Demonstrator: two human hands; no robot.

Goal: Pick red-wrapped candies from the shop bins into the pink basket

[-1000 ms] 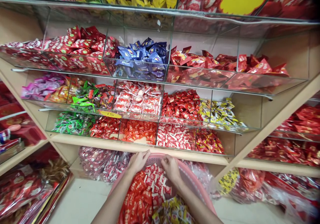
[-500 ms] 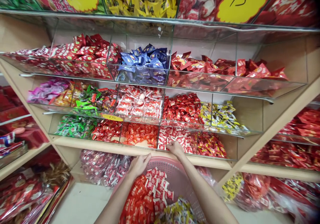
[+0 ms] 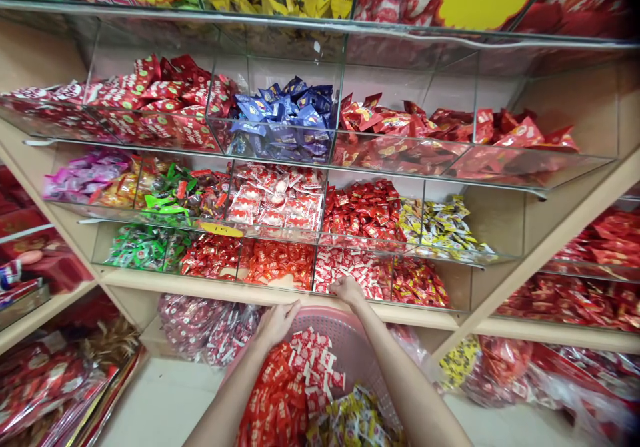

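My left hand (image 3: 277, 323) is closed on the far-left rim of a pink perforated plastic basket (image 3: 353, 330). Inside the basket lie red-wrapped candies (image 3: 275, 394), red-and-white wrapped candies (image 3: 314, 362) and yellow-and-white wrapped candies (image 3: 357, 417). Beyond the rim, my right hand (image 3: 349, 292) reaches to the front edge of a clear bin of red-and-white candies (image 3: 350, 267). Its fingers are curled, and whatever they hold is hidden. Left of that bin is one with orange-red candies (image 3: 280, 260).
Clear-fronted shelves of wrapped candy rise ahead, with blue packets (image 3: 287, 114) above. A wooden ledge (image 3: 200, 288) runs below the bins. Bagged candies (image 3: 200, 327) lie under it. A slanting wooden divider (image 3: 500, 307) stands at right. A yellow price tag (image 3: 220, 229) hangs mid-shelf.
The view has shifted slightly, so the upper shelves sit a little higher in the picture. Both hands keep nearly the same places at the basket rim and the bin.
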